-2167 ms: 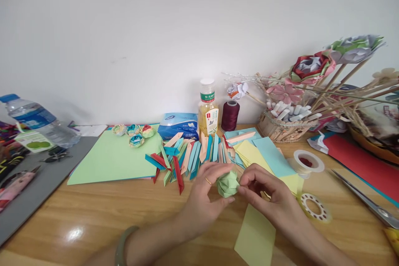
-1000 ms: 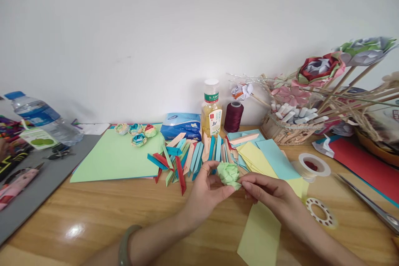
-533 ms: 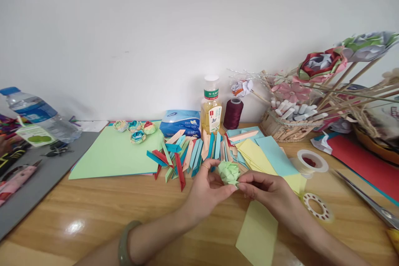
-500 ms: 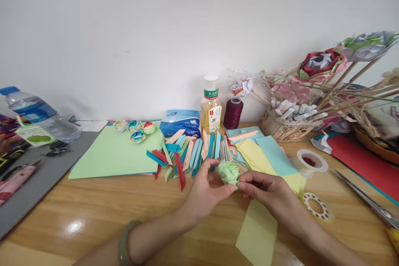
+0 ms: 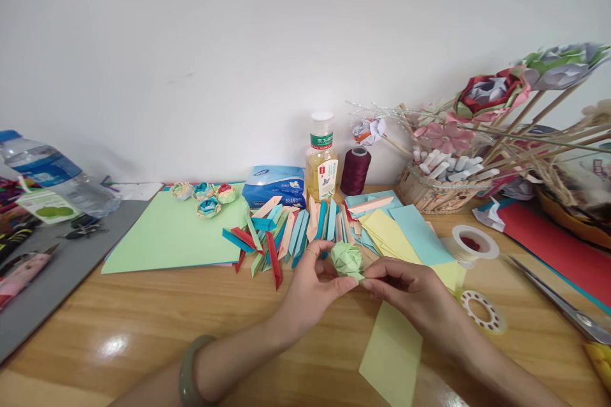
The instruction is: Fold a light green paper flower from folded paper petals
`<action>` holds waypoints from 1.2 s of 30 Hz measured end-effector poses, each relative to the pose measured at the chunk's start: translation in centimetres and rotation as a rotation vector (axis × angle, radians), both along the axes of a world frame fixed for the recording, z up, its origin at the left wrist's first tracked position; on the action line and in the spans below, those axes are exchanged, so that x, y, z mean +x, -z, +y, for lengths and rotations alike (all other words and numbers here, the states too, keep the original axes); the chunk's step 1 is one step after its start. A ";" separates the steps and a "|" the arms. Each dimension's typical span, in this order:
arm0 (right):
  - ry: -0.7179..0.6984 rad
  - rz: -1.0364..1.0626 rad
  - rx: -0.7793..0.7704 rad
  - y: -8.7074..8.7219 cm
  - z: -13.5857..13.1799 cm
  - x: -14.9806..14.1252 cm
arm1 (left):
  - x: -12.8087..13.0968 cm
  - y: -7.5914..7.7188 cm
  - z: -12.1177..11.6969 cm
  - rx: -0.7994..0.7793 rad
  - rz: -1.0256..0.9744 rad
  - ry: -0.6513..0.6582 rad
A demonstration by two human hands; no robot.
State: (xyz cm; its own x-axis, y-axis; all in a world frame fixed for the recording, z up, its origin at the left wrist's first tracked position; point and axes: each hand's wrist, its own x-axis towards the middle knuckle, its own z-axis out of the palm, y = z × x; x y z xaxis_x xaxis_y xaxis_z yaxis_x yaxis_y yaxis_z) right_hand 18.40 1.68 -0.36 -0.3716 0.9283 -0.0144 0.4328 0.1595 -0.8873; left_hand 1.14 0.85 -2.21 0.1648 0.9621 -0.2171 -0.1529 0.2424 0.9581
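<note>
Green folded-paper flower (image 5: 347,259): above table (image 5: 157,337), between hands | Left hand (image 5: 310,292): thumb and fingers clamped around it | Right hand (image 5: 410,286): fingertips pinching its lower edge | Handling, judged: light, crushable; grip base folds gently

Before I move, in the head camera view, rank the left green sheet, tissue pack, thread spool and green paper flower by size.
1. Green sheet
2. Tissue pack
3. Thread spool and green paper flower: too close to rank; the flower is nearer.
</note>
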 end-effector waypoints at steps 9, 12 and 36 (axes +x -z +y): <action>0.002 0.028 -0.046 0.4 -0.1 -0.2 | 0.0 0.0 0.1 -0.010 -0.027 0.023; -0.026 0.058 -0.034 -0.2 0.0 -0.1 | -0.2 0.2 0.2 0.009 -0.039 0.037; -0.028 0.071 0.001 -0.4 -0.1 -0.1 | -0.2 0.1 -0.1 0.040 0.029 0.028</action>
State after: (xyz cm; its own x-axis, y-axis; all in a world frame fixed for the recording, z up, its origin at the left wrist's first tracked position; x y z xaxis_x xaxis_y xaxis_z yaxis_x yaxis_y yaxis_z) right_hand 18.28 1.58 0.02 -0.3973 0.9176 0.0143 0.3640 0.1719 -0.9154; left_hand 0.99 0.73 -2.32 0.1864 0.9651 -0.1841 -0.1186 0.2081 0.9709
